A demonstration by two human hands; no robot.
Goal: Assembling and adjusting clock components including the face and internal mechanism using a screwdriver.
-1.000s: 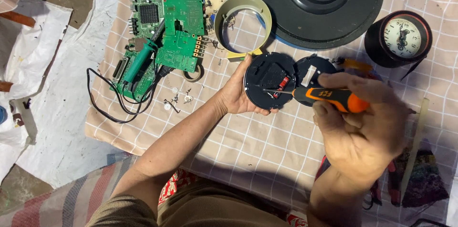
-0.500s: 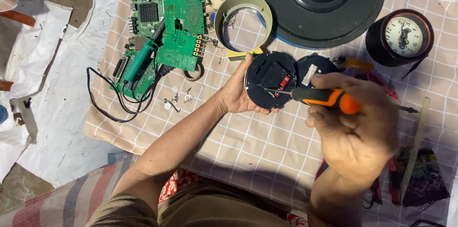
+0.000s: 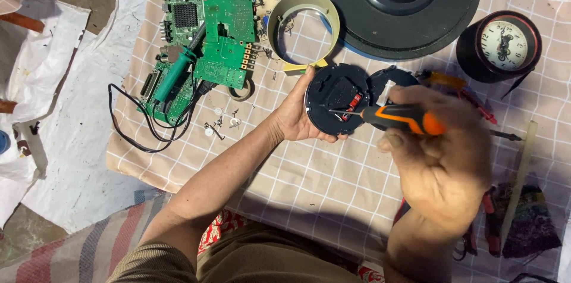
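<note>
Two hands work over a checked cloth (image 3: 309, 182): the right hand (image 3: 443, 158), fingers closed on a screwdriver (image 3: 398, 118), sets its tip into a black clock back (image 3: 336, 101) gripped by the left hand (image 3: 297, 117). Beyond lie green boards (image 3: 208, 27) and a dial (image 3: 504, 45).

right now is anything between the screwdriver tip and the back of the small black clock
Nothing visible. The screwdriver in the right hand already has its tip at the clock back, which the left hand holds.

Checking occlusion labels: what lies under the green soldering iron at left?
The soldering iron rests on overlapping green circuit boards, which lie on the checked cloth. The board surface directly beneath it is covered.
</note>
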